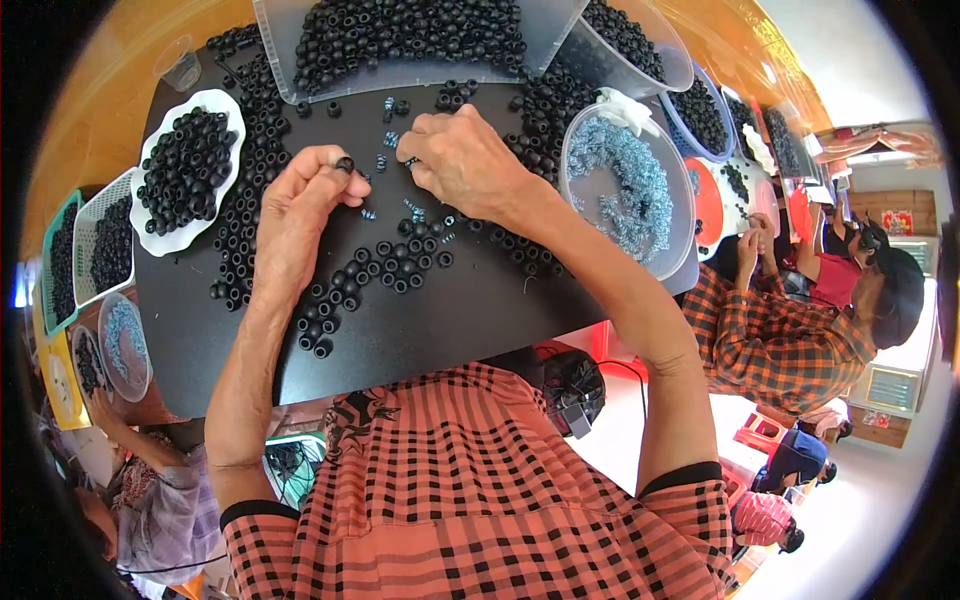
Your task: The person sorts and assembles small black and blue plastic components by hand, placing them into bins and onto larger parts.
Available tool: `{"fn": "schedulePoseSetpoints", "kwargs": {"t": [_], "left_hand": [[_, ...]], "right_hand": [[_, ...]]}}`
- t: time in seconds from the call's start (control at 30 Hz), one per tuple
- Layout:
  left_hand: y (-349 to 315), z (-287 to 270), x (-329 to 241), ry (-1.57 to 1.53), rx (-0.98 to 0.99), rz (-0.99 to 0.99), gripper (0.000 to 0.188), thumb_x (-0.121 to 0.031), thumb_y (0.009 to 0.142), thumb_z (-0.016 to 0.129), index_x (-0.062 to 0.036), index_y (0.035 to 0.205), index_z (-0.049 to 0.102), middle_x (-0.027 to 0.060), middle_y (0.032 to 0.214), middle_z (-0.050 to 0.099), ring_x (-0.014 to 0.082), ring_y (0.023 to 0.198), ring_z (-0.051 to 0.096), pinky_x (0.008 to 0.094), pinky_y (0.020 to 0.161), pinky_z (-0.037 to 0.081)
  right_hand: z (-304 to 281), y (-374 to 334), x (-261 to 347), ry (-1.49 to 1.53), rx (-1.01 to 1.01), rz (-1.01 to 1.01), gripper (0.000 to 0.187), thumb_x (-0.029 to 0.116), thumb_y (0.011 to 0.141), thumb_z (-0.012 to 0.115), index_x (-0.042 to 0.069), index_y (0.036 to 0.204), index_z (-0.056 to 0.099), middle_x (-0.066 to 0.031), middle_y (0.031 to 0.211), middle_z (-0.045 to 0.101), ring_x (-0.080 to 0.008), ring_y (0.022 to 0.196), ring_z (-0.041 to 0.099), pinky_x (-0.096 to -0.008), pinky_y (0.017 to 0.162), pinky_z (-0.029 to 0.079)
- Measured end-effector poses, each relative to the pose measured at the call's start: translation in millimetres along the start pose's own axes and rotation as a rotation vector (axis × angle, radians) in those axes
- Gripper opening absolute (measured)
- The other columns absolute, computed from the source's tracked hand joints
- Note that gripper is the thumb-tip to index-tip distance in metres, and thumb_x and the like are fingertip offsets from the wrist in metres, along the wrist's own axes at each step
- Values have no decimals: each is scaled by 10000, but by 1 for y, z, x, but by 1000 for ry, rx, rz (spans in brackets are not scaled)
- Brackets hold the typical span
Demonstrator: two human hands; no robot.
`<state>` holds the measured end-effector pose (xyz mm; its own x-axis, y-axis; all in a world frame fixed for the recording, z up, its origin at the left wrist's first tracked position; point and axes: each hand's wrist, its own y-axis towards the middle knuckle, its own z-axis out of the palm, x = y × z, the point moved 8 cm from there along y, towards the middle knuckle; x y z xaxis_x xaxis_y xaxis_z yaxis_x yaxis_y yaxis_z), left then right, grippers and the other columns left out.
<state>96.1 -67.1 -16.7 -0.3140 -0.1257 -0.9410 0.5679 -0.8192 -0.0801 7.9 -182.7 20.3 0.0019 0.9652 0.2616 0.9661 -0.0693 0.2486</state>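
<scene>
Between the thumb and fingertips of my left hand [295, 205] is a small black round piece [345, 164] with a hole. My right hand [465, 160] is closed in a pinch over the table, its fingertips around a small dark bit too small to name. Several small bluish coil springs [381, 163] lie on the dark tabletop between and below my hands. Nearer to me, a loose trail of the same black hollow pieces [398, 268] runs down to the left.
A clear bin [400, 78] of black pieces stands at the far edge. A white scalloped plate [233, 110] of them is on the left. On the right stands a clear round tub [680, 200] of springs. Co-workers sit on both sides, one in a checked orange shirt [790, 340].
</scene>
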Motion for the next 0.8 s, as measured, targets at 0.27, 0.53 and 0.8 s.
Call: {"fn": "schedulePoseSetpoints", "kwargs": {"t": [0.27, 0.53, 0.8], "left_hand": [[-6, 11, 4, 202, 53, 23, 110, -48, 907, 494, -24, 976, 576, 30, 811, 639, 75, 763, 585, 223, 741, 461], [-7, 15, 8, 255, 97, 72, 135, -28, 900, 488, -16, 995, 583, 26, 816, 643, 70, 761, 580, 210, 737, 456], [-7, 15, 9, 60, 127, -4, 133, -62, 929, 492, -11, 1012, 583, 38, 865, 652, 80, 781, 585, 213, 750, 462]], "right_hand": [[-12, -2, -6, 429, -163, 125, 145, 12, 688, 653, 10, 828, 614, -79, 725, 641, -171, 629, 639, -293, 589, 493], [-14, -5, 15, 776, -225, 145, 140, 0, 757, 641, -7, 894, 670, -68, 766, 657, -92, 658, 624, -243, 614, 503], [-13, -13, 20, 824, -360, 121, 175, -29, 818, 620, 23, 969, 694, -66, 851, 663, -99, 781, 626, -239, 681, 505]]}}
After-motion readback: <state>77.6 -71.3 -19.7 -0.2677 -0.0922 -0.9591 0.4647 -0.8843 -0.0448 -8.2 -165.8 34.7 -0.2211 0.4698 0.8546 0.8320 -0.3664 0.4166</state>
